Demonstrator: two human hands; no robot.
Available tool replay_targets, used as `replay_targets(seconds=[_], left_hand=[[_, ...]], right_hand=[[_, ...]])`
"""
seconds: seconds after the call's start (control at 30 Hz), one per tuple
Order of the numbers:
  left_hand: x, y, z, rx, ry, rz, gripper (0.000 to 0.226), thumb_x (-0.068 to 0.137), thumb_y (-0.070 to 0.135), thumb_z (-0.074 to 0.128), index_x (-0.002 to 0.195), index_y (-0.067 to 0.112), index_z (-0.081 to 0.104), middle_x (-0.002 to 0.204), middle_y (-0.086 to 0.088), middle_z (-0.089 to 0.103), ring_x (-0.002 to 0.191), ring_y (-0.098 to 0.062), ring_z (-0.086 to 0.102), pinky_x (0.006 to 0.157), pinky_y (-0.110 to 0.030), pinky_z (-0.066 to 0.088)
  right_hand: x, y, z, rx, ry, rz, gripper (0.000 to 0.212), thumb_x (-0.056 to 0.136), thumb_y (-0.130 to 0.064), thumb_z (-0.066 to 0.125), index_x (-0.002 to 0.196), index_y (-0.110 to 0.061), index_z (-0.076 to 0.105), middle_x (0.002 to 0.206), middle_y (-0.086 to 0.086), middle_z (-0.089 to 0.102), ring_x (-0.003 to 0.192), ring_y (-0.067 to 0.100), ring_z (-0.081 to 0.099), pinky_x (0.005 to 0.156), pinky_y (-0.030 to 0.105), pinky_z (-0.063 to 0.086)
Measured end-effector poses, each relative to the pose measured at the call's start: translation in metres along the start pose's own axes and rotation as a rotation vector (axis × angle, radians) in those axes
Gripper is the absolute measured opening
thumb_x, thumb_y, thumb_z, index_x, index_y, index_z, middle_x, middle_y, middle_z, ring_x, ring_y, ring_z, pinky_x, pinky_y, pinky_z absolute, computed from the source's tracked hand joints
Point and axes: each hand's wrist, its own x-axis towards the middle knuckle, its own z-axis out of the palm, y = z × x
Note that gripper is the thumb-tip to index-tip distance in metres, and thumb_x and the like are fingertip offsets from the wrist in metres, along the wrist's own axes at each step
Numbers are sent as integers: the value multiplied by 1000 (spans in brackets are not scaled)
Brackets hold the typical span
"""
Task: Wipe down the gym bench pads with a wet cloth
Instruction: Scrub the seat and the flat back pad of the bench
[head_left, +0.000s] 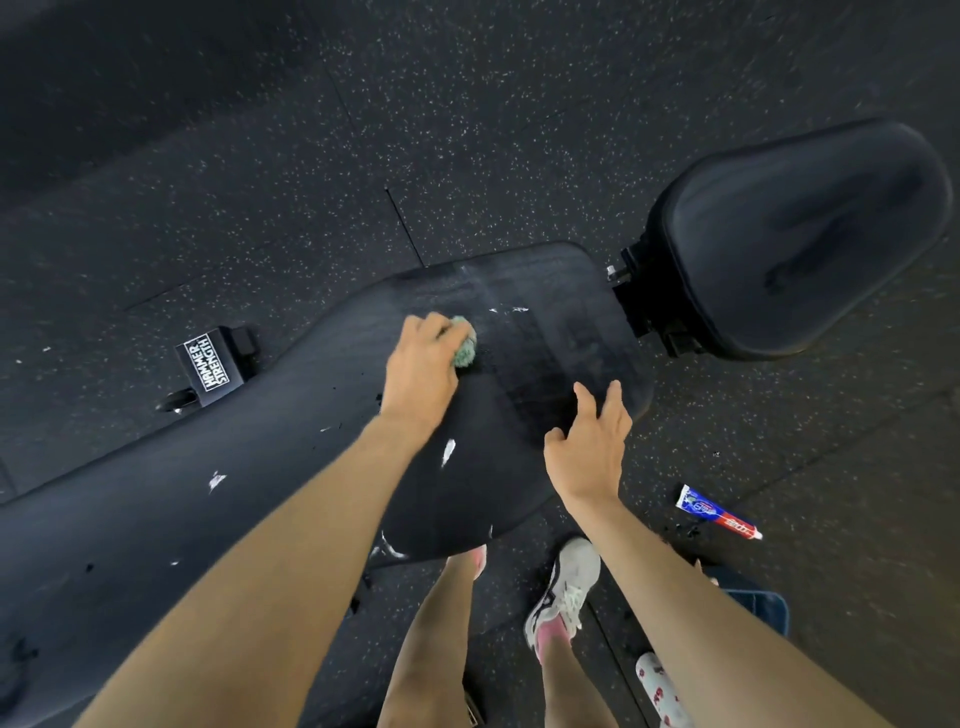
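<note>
Fingers (434, 328) of the left hand (418, 376) curl round a bunched green cloth (464, 349), holding it against the long black back pad (291, 395), toward its far right end. The right hand (589, 447) is open, fingers spread and loosely bent, over the pad's near right edge; whether it touches cannot be told. White smears (448, 451) streak the pad beside both arms. Just right of it sits the seat pad (800, 239). Past the far left edge, a bench foot (212, 366) reads Hammer Strength. On the speckled floor (467, 130), near right, lie a toothpaste tube (719, 512) and a white shoe (563, 587).
</note>
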Motion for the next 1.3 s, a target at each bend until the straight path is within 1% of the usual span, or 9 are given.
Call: replay_targets(seconds=[0.3,0.4,0.47,0.6,0.7,0.93,1.03,1.13,1.3], left_hand=[[-106,56,52,-74,-208,173,60,49,-9,80,103,16,68,92,3,62,89,-14,40,40,-25,49],[-98,51,44,-198,-158,176,44,69,-7,54,106,12,68,95,-4,64,92,-17,42,49,-36,55],[-82,42,31,-227,-70,123,49,71,5,33,109,17,63,98,-6,63,92,-20,43,58,-40,55],[-50,24,19,-149,27,-85,52,74,-9,46,120,10,61,110,-12,59,101,-27,45,70,-47,54],[-57,40,31,-58,-38,-73,54,73,-14,51,121,9,61,111,-11,59,102,-32,48,73,-48,52],[-143,91,71,-116,-138,149,54,56,-14,73,104,9,67,86,-4,61,84,-23,51,45,-35,53],[-153,92,69,-192,-177,226,52,65,-15,64,111,8,66,95,-7,64,91,-18,44,51,-40,56],[-123,92,59,-197,-23,102,50,69,-11,50,113,9,65,104,-8,62,98,-19,43,57,-39,54],[-95,98,67,-70,-60,41,53,70,-17,55,116,7,64,113,-6,61,101,-24,43,57,-42,52]], right_hand=[[-14,4,14,427,82,236,74,95,-11,52,154,-14,8,160,13,-7,145,34,2,115,45,16],[-16,10,15,536,154,291,70,98,-17,49,154,-12,8,161,13,0,146,34,4,116,46,17],[-17,17,17,637,150,354,64,100,-20,45,153,-9,11,160,14,9,146,32,12,116,43,19],[-26,35,22,982,-144,617,43,103,-25,38,142,-8,38,144,14,44,124,29,48,100,42,43],[-32,47,21,1168,-275,671,43,104,-31,37,138,-7,44,138,13,51,115,24,54,91,40,45],[-39,64,15,1250,-378,585,63,101,-52,24,145,-9,37,147,13,43,134,27,44,111,44,34],[-38,71,13,1186,-401,546,68,100,-56,16,145,-11,39,147,10,44,137,24,38,116,43,23],[-37,74,7,1034,-360,508,69,100,-56,12,142,-12,45,149,8,41,143,22,28,117,43,7],[-34,80,3,1070,-372,489,72,100,-55,9,144,-9,42,149,8,41,142,20,30,118,43,5]])
